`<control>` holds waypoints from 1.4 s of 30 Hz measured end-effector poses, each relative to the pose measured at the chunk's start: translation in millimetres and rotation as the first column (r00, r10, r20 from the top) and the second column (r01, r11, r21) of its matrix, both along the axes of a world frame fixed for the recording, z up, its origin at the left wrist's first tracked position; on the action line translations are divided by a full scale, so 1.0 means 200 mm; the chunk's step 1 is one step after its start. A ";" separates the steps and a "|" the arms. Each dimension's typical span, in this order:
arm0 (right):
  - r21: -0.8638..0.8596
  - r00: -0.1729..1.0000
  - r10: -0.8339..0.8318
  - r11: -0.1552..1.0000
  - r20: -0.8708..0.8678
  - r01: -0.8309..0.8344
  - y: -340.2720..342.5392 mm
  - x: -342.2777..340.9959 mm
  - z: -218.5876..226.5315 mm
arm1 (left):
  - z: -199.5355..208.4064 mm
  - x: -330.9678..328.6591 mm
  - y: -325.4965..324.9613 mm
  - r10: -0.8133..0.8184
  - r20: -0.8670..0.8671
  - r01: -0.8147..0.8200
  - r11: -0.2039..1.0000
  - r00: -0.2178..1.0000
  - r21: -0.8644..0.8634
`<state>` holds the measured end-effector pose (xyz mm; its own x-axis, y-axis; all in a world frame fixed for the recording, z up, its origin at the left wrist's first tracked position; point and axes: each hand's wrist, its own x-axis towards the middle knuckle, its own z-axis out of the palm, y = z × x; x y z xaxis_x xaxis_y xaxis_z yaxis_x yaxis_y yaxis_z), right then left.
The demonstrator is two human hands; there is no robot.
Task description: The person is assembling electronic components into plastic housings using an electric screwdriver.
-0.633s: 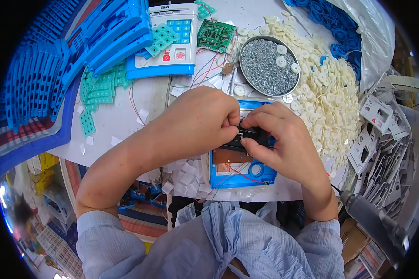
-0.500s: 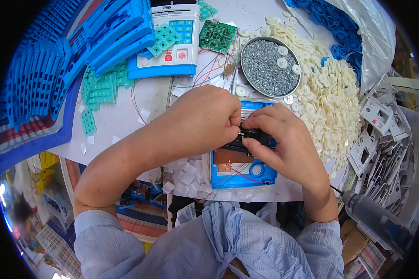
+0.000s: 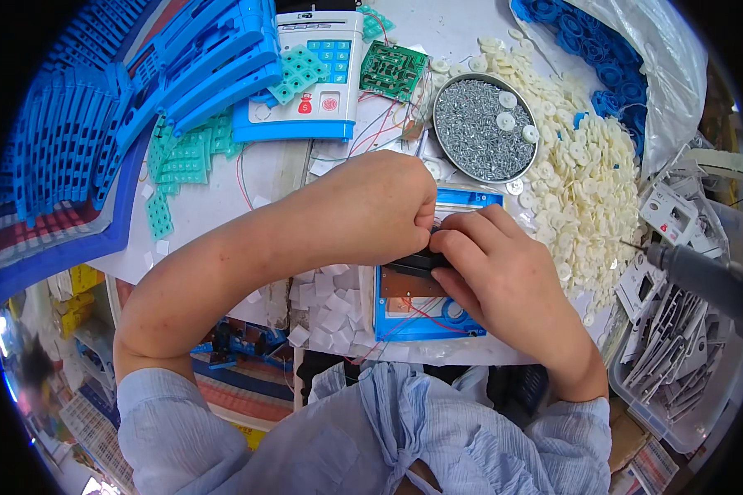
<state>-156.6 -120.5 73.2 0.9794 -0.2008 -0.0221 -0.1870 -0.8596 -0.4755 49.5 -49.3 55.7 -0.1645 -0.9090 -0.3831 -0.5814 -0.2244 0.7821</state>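
A blue plastic panel (image 3: 382, 301) lies on the table in front of me, fitted with a brown circuit board (image 3: 403, 285), with thin red wires across its lower part. On it is a black plastic part (image 3: 418, 262), largely covered by my hands. My left hand (image 3: 396, 202) reaches over from the left with its fingers curled closed at the black part; whatever they pinch is hidden. From the right, my right hand (image 3: 499, 268) grips the black part's right end between thumb and fingers. The two hands' fingertips are close together.
A round tin of screws (image 3: 483, 128) stands beyond my hands, beside heaped cream plastic discs (image 3: 586, 190). At right are a grey electric screwdriver (image 3: 702, 276) and a bin of grey-white plates (image 3: 677, 363). White squares (image 3: 326, 309), a keypad casing (image 3: 318, 74) and blue frames (image 3: 66, 140) lie leftward.
The screwdriver at the right has swung upward, away from near my right forearm. My right hand has shifted slightly nearer me, and a small white bit between my fingertips is now hidden.
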 end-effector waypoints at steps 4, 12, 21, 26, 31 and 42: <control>0.001 0.999 0.048 0.999 0.005 -0.048 -0.03 0.00 -0.01 | 0.01 0.01 -0.03 -0.024 -0.023 0.025 0.999 0.999 0.047; 0.095 0.984 0.017 0.995 0.175 -0.034 -0.04 -0.03 -0.08 | 0.06 0.01 -0.12 -0.120 0.106 0.093 0.967 0.987 0.236; 0.163 0.975 0.028 0.984 0.220 -0.065 -0.07 -0.06 -0.10 | 0.09 -0.02 -0.13 -0.138 0.230 0.085 0.970 0.963 0.227; 0.196 0.973 -0.011 0.980 0.230 -0.035 -0.07 -0.08 -0.10 | 0.00 -0.02 0.09 0.021 0.253 0.075 0.929 0.967 -0.364; 0.199 0.964 -0.087 0.979 0.249 0.037 -0.02 -0.07 -0.12 | -0.01 -0.07 0.30 0.116 0.122 -0.031 0.837 0.986 -0.547; 0.297 0.891 0.026 0.938 0.452 -0.178 0.16 -0.43 0.25 | -0.12 -0.11 0.36 0.173 0.133 -0.038 0.734 0.976 -0.679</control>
<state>-242.1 -88.1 122.3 0.9180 -0.1555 0.3648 0.1843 -0.6473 -0.7397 28.2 21.9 30.9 -0.0443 -0.9470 0.3182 -0.7268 0.2490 0.6401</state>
